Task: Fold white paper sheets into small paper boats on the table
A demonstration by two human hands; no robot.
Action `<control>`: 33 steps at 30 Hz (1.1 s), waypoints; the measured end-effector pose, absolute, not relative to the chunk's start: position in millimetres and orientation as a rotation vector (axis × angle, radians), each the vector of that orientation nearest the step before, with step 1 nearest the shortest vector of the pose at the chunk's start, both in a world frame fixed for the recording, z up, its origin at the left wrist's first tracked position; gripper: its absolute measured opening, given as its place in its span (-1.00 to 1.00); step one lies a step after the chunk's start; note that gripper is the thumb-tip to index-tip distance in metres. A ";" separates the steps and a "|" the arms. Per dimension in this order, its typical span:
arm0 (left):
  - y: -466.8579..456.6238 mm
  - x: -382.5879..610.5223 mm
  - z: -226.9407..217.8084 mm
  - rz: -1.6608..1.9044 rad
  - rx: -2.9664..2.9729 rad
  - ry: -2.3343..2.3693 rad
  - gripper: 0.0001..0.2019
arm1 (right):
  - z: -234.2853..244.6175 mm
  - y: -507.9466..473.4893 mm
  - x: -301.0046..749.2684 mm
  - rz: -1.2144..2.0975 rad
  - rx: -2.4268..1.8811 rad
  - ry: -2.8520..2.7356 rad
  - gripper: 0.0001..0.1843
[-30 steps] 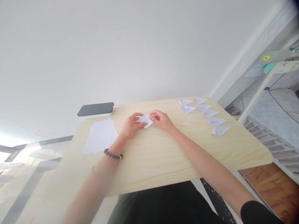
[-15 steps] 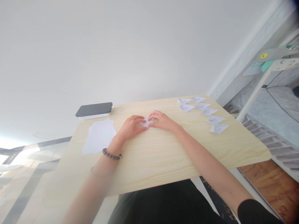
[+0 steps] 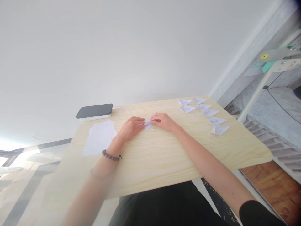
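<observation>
A small folded white paper piece [image 3: 148, 124] lies on the light wooden table [image 3: 164, 157], pinched between both hands. My left hand [image 3: 130, 127], with a dark bead bracelet [image 3: 111, 155] on its wrist, grips the paper's left side with curled fingers. My right hand [image 3: 163, 121] holds the right side, fingers bent and pressed on it. Most of the paper is hidden under the fingertips.
A stack of white sheets [image 3: 100, 137] lies left of my hands. A dark phone [image 3: 95, 110] rests on a white block with a cable at the table's back left. Several folded paper pieces [image 3: 207, 113] sit at the back right. A white stand [image 3: 261, 88] rises beyond the right edge.
The paper piece came down from being held up above the table to lying low under both hands' fingertips. Both hands stay together at the table's middle.
</observation>
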State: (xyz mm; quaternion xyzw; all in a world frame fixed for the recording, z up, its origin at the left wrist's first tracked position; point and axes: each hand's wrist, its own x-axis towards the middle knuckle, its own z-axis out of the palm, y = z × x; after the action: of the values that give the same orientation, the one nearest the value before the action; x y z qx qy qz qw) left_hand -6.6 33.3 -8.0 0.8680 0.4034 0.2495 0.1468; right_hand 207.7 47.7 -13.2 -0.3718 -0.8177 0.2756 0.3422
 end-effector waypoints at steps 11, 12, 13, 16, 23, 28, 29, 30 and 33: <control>34.1 1.9 -6.6 0.703 2.336 1.418 -0.75 | -19.5 49.3 195.5 0.416 -1.213 -2.190 -0.74; 34.1 2.5 -7.0 0.699 2.334 1.427 -0.75 | -20.6 49.7 194.1 0.382 -1.243 -2.197 -0.74; 34.0 3.1 -7.3 0.694 2.333 1.432 -0.76 | -21.4 50.0 192.8 0.353 -1.271 -2.203 -0.73; 33.5 4.7 -8.1 0.698 2.302 1.451 -0.75 | -22.2 49.9 189.4 0.280 -1.340 -2.206 -0.72; 31.9 7.7 -9.7 0.694 2.305 1.505 -0.75 | -21.2 47.3 184.6 0.178 -1.391 -2.214 -0.78; 31.3 11.6 -10.4 0.705 2.266 1.622 -0.76 | -21.1 48.1 182.1 0.177 -1.452 -2.197 -0.85; 32.0 11.9 -10.5 0.702 2.258 1.637 -0.76 | -20.8 48.7 181.8 0.199 -1.460 -2.186 -0.87; 33.0 11.8 -10.8 0.698 2.255 1.648 -0.75 | -20.3 49.4 181.6 0.224 -1.464 -2.173 -0.89; 36.7 8.9 -12.9 0.700 2.250 1.682 -0.74 | -19.1 51.0 181.9 0.291 -1.457 -2.138 -0.90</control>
State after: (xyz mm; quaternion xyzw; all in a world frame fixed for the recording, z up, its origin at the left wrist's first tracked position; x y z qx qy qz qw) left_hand 8.9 36.7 -12.9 0.7713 0.5765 0.2400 0.1230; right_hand 181.9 51.0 -19.1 -0.5395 -0.7917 0.1077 0.2655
